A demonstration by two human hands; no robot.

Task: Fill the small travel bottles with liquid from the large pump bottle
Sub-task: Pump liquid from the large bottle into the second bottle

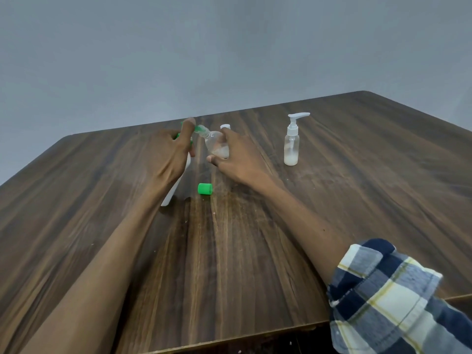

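- Left grip (176, 152) is wrapping around the large pump bottle (173, 190) at left of centre in the frame, fingers curled on its upper part and the index finger lying across the green pump head (198, 128).
- Most of that white bottle is hiding behind the hand and wrist; its lower body is showing below the wrist, with the base resting on the counter (255, 251).
- Right grip (236, 159) is holding a small clear travel bottle (217, 145) just right of the left hand, fingers curled round its lower half.
- Tilted to the left, this travel bottle is pointing its open neck at the green nozzle; whether the two are touching is too blurred to tell.
- Some whitish liquid is sitting in the bottom of the tilted bottle.
- Behind the right hand's fingers a small white cap-like piece (225, 127) is peeking out; what it belongs to I cannot tell.
- Lying on its side on the counter below the two hands is a green cap (205, 189), apart from both.
- Standing upright at the upper right of centre, well apart from the hands, is a second travel bottle (291, 145) with a white pump top, a shallow layer of white liquid in it.
- Covering the right forearm at the lower right of the frame is a rolled plaid sleeve (388, 297).
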